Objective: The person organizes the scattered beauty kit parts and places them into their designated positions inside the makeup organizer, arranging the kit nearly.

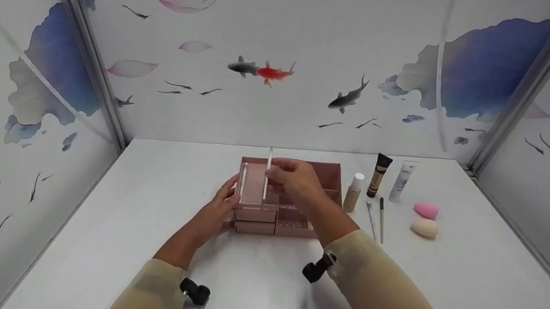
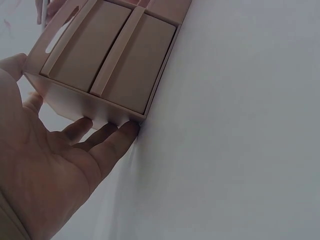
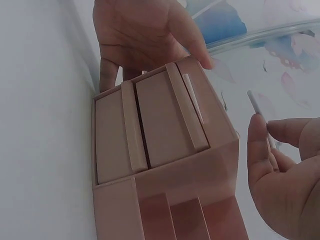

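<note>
**Steady Brace, Controlled Pinch**

The slim white rod (image 1: 266, 187) stands nearly upright at the upper-left section of the pink, box-shaped drawer organizer (image 1: 258, 183); whether its lower end touches cannot be told. The right hand (image 1: 302, 185) pinches the rod between thumb and fingers. The left hand (image 1: 214, 211) rests against the organizer's left side, fingers spread and slightly bent, not clasping it.

1. Apply light, even left-hand pressure; too much could slide the organizer.
2. Pinch the rod firmly enough to stop rolling; its narrow shaft would likely twist easily.
3. Guide it clear of the second thin white rod (image 1: 243, 182) along the organizer's left edge.
4. Route the beige right sleeve (image 1: 387, 296) clear of the two slender brushes (image 1: 382, 223) right of the organizer.
</note>
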